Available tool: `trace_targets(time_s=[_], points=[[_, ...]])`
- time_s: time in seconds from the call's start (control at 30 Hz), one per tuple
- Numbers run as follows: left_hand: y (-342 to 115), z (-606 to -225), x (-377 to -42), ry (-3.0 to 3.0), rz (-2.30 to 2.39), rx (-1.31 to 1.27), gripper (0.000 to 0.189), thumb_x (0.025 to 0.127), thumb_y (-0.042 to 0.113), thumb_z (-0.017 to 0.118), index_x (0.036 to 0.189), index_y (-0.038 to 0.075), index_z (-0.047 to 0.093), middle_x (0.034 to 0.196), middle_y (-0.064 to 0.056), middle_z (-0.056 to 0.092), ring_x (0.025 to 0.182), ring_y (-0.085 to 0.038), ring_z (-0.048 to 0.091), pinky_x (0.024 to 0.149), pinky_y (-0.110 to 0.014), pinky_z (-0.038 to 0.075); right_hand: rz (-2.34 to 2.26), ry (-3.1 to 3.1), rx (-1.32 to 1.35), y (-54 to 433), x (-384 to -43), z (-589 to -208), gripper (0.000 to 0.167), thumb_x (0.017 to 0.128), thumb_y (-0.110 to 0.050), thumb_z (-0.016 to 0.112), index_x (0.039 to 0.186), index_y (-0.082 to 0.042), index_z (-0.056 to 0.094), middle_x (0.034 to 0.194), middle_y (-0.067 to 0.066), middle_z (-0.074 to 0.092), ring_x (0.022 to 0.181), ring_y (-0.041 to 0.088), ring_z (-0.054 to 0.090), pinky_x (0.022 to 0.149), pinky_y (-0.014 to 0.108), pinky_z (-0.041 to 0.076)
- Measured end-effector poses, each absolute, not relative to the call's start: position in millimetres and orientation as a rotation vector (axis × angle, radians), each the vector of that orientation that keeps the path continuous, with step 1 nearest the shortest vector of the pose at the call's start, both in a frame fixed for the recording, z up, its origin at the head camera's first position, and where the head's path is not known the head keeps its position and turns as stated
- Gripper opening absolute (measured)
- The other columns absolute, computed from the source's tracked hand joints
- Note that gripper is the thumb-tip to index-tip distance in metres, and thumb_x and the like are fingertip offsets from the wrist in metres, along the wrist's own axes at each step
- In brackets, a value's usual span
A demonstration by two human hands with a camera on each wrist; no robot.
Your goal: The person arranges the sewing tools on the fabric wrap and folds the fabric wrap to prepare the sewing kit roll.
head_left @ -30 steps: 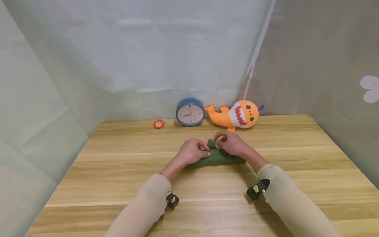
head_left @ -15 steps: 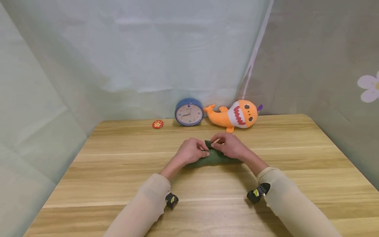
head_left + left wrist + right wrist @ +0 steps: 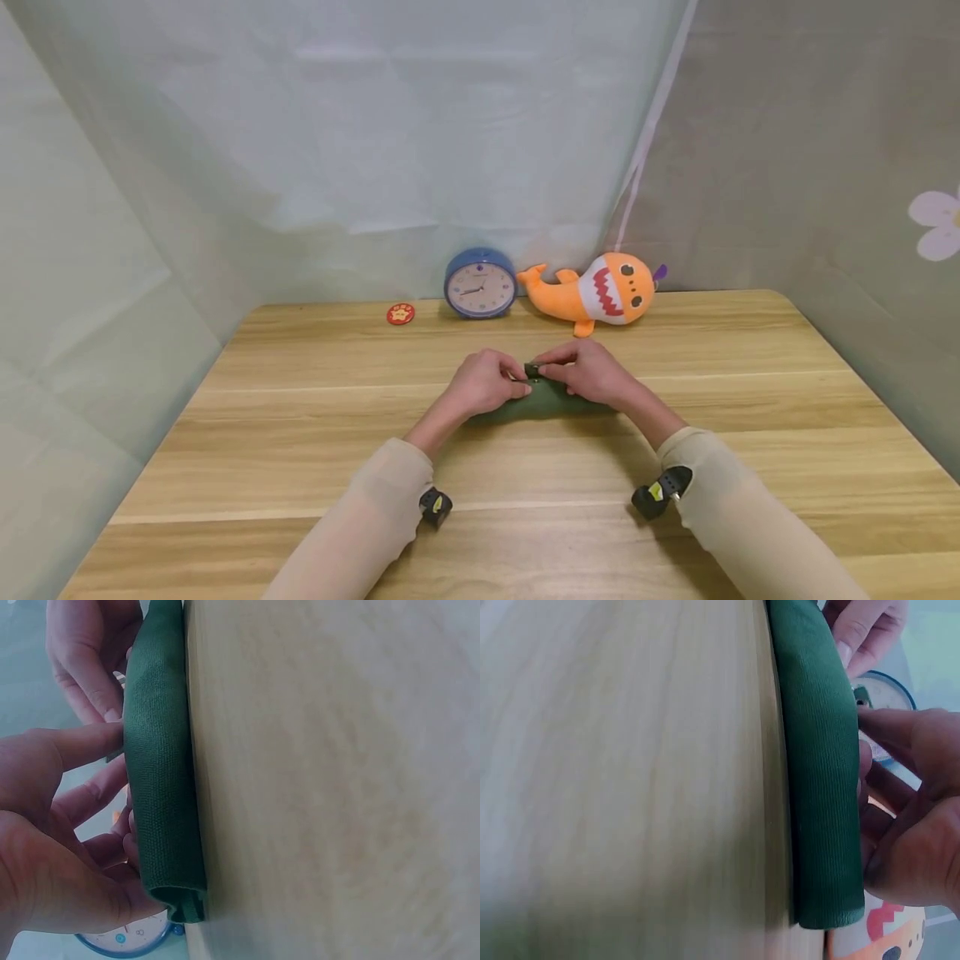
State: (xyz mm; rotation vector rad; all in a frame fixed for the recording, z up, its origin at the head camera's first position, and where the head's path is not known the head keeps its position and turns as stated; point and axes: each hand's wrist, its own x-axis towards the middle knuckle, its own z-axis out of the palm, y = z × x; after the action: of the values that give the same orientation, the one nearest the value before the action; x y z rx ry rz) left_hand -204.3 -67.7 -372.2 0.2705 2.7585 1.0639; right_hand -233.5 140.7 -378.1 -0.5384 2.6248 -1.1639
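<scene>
A dark green fabric pouch (image 3: pixel 543 402), rolled into a long tube, lies across the middle of the table. My left hand (image 3: pixel 486 383) holds its upper edge left of centre, with thumb and forefinger near a small metal snap. The right hand (image 3: pixel 588 371) pinches a short green strap (image 3: pixel 531 369) with a snap stud, standing up from the back of the pouch. In the left wrist view, the left hand (image 3: pixel 45 817) curls over the far side of the pouch (image 3: pixel 161 765), which partly hides its fingertips. From the right wrist, the strap's tip (image 3: pixel 861 696) shows beside the right forefinger.
At the back of the wooden table (image 3: pixel 322 467) stands a blue round clock (image 3: pixel 480 285). An orange plush shark (image 3: pixel 592 292) lies to its right, a red round badge (image 3: pixel 401 313) to its left. Pale cloth hangs behind and at both sides.
My right hand has come left and closer to take the strap between thumb and finger. The strap has tipped down from upright toward the pouch. The left hand stays in place.
</scene>
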Motion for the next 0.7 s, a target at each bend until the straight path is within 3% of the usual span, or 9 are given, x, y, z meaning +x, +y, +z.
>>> trace_targets(time_s=[0.27, 0.7], points=[[-67.1, -370.6, -203.3, 2.746, 1.063, 0.214, 0.019, 0.092, 0.025, 0.083, 0.101, 0.009, 0.08, 0.103, -0.003, 0.079, 0.096, -0.017, 0.068, 0.088, -0.035, 0.056, -1.193, 2.559, -0.63, 147.1, -232.0, -379.2, 0.022, 0.101, -0.018, 0.071, 0.119, -0.019, 0.082, 0.121, 0.006, 0.078, 0.062, 0.016, 0.059, 0.062, 0.027, 0.051], [-66.2, -369.4, -204.3, 2.74, 1.04, 0.235, 0.017, 0.093, 0.024, 0.081, 0.1, 0.009, 0.082, 0.1, -0.002, 0.08, 0.094, -0.017, 0.068, 0.087, -0.034, 0.055, -1.216, 2.516, -0.695, 152.0, -231.0, -379.4, 0.023, 0.098, -0.014, 0.07, 0.117, -0.017, 0.083, 0.113, 0.005, 0.08, 0.06, 0.015, 0.056, 0.057, 0.023, 0.044]])
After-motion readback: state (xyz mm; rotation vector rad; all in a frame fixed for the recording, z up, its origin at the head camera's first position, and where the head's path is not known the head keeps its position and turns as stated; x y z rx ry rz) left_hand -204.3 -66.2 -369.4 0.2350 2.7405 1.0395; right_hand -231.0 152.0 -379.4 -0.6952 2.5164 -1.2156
